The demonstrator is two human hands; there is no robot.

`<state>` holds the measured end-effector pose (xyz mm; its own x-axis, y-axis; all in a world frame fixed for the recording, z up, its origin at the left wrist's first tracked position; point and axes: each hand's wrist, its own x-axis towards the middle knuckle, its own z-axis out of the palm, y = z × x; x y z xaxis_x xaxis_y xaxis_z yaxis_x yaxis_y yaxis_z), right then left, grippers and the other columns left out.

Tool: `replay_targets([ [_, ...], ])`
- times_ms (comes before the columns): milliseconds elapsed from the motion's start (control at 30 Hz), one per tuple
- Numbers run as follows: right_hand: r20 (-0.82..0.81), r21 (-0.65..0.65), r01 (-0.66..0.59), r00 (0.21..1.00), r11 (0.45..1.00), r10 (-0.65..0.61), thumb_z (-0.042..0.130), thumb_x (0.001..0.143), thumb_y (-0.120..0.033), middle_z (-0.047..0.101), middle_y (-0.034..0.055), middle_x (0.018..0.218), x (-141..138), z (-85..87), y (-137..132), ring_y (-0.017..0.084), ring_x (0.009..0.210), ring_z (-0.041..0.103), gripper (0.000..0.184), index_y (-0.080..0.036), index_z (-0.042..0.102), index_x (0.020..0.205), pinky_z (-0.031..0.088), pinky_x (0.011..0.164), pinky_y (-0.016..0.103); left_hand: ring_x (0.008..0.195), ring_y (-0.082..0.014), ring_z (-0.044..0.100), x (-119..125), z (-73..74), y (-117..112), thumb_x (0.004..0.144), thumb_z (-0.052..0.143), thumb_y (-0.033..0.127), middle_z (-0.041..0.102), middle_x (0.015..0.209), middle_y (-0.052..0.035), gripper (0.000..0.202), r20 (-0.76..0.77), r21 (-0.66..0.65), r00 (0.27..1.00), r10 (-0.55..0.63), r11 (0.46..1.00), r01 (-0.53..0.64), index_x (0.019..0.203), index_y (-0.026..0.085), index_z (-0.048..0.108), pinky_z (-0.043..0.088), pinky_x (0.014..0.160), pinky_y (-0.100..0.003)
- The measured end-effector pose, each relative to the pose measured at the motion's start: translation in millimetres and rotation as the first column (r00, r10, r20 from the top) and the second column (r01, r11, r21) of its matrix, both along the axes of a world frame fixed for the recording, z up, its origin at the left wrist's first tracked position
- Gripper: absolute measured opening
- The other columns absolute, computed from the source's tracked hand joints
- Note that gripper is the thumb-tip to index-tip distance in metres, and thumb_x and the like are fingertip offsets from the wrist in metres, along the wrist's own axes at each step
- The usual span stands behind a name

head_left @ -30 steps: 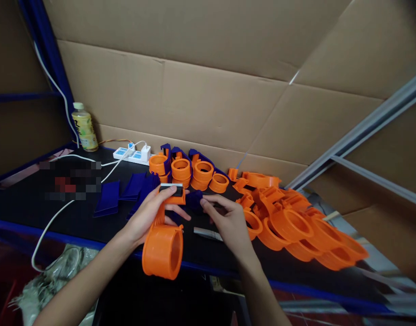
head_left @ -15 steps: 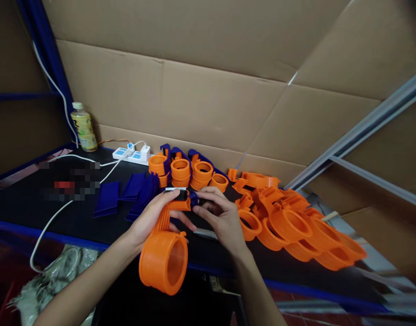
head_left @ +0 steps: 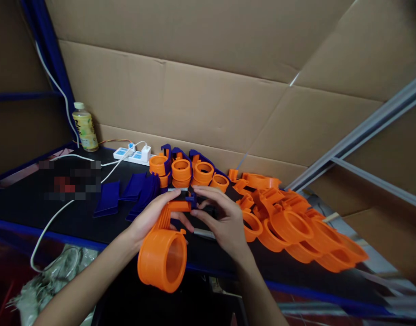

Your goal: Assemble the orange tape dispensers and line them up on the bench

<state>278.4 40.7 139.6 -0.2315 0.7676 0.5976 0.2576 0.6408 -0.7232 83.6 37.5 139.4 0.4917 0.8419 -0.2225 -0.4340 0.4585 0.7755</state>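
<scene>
Our left hand (head_left: 149,216) grips a ringed orange plastic holder (head_left: 151,262), our right hand (head_left: 226,219) pinching a dark-blue plastic knob (head_left: 193,199) against it (seating unclear), apparently unfitted orange plastic holders (head_left: 292,233) heaped right.

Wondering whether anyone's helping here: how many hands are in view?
2: the left hand holds an orange tape dispenser; the right hand, beside it, pinches a small dark-blue piece at the dispenser's end. No others show.

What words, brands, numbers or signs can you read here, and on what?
No text can be read for certain.
Bottle: dark characters, too blurred to read.
Power strip: no legible marks.
Orange ring-ended part in the left hand: no lettering visible.
</scene>
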Motion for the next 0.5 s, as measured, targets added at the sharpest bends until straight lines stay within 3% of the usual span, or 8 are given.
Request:
replay_targets([
  [167, 0.134, 0.093, 0.018, 0.991, 0.996, -0.031, 0.08, 0.083, -0.022, 0.072, 0.0046, 0.121, 1.1, 2.6, -1.2, 0.022, 0.106, 0.066, 0.036, -0.03, 0.073, 0.117, 0.057, 0.09, 0.039, 0.055, -0.0223, 0.072, -0.8, -0.3, -2.4, 0.092, 0.06, 0.046, 0.074, 0.074, -0.0084, 0.04, -0.026, 0.051, 0.999, 0.021, 0.998, -0.02, 0.119, 0.017, 0.058, 0.052, 0.044, -0.024],
  [300, 0.158, 0.13, 0.003, 0.987, 0.992, -0.024, 0.081, 0.082, -0.024, 0.073, 0.0051, 0.115, 5.1, 1.3, 0.0, 0.024, 0.109, 0.067, 0.034, -0.028, 0.072, 0.114, 0.057, 0.092, 0.041, 0.059, -0.022, 0.074, -2.7, -2.4, -3.9, 0.087, 0.065, 0.032, 0.074, 0.083, -0.006, 0.032, 0.053, 0.106, 0.998, -0.026, 0.994, 0.021, 0.115, 0.02, 0.058, 0.055, 0.046, -0.026],
  [500, 0.158, 0.212, -0.024, 0.987, 0.977, -0.01, 0.083, 0.08, -0.018, 0.072, 0.0059, 0.118, 5.5, -3.8, -3.0, 0.023, 0.112, 0.068, 0.039, -0.028, 0.069, 0.116, 0.056, 0.095, 0.04, 0.052, -0.0192, 0.069, 1.1, -3.7, -7.6, 0.084, 0.064, 0.028, 0.068, 0.068, -0.0008, 0.025, -0.049, 0.158, 0.998, 0.043, 0.987, -0.035, 0.106, 0.02, 0.056, 0.053, 0.043, -0.024],
])
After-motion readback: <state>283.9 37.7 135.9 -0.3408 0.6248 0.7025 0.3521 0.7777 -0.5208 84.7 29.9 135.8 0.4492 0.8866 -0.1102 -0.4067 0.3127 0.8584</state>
